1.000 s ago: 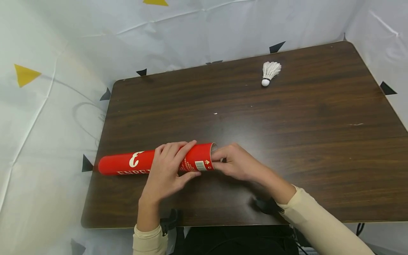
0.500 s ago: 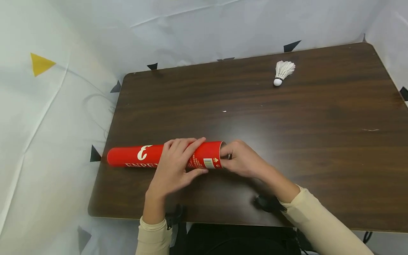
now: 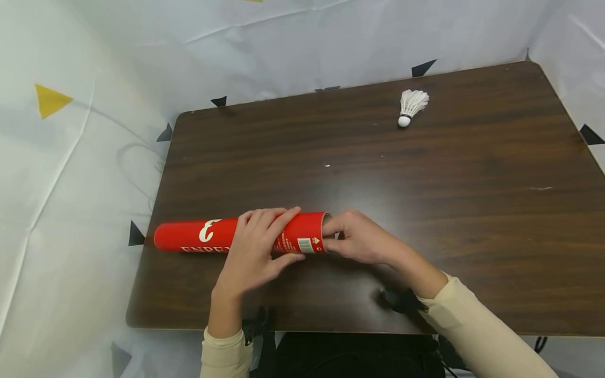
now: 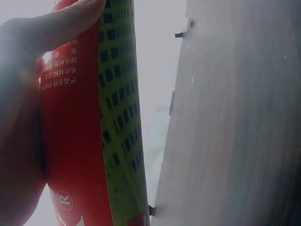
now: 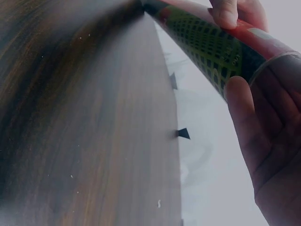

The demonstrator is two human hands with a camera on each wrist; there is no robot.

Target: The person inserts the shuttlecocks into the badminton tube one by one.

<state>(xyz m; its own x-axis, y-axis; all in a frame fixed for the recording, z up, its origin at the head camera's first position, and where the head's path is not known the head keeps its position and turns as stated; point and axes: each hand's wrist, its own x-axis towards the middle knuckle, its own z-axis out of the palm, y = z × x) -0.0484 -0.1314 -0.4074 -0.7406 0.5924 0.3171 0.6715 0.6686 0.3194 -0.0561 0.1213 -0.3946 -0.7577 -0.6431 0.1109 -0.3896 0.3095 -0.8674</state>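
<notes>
A long red shuttlecock tube lies across the near left part of the table, its mouth facing right. My left hand holds it near that end, fingers over the top and thumb along the near side. The left wrist view shows the tube's green, black-checked side. My right hand is at the mouth with several fingers reaching inside. One finger stays outside against the tube's wall in the right wrist view. The fingertips inside are hidden, and I cannot tell whether they hold anything.
A white shuttlecock lies near the far edge of the dark wood table, right of the middle. White sheeting with black and yellow triangles surrounds the table. A small white fleck is on the wood.
The head view has shifted slightly. My left hand keeps its hold on the tube, and my right hand's fingers stay in its mouth with little visible movement.
</notes>
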